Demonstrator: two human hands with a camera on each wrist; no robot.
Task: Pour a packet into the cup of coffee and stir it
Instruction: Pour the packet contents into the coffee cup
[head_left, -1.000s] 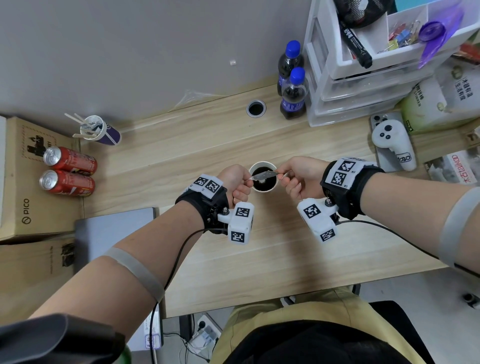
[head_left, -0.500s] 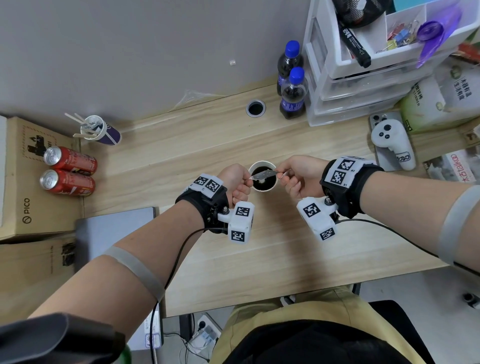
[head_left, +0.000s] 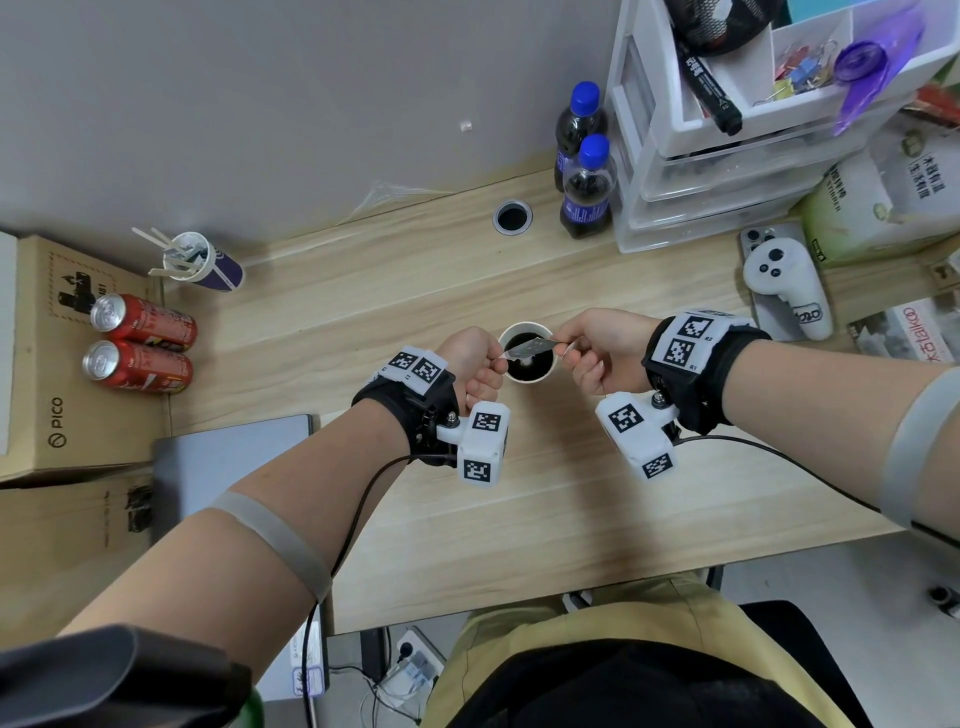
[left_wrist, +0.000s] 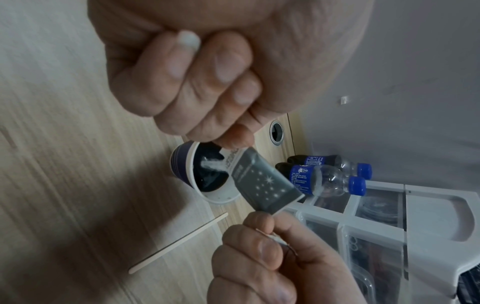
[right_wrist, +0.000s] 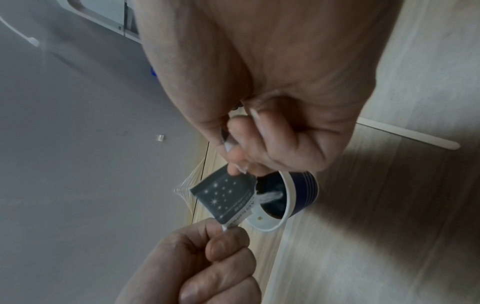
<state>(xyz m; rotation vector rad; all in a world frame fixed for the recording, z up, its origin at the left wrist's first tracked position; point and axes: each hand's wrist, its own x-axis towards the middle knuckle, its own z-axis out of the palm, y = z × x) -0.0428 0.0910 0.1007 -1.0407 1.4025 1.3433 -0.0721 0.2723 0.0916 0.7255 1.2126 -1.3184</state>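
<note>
The pouring is in progress and the stirring is not yet begun. The small dark grey paper packet with white stars (left_wrist: 262, 183) is held flat over the white paper cup with blue stripes (head_left: 551, 371), which stands on the light wooden desk (head_left: 519, 519) and holds black coffee. The left hand (head_left: 475, 364) pinches one end of the packet and the right hand (head_left: 597, 348) pinches the other end. In both wrist views a thin stream of white powder (left_wrist: 211, 164) falls from the torn edge into the coffee. I cannot tell how much remains inside. The flat wooden stirring stick (left_wrist: 179, 242) lies on the desk near the cup, untouched; I judge it is needed next.
</note>
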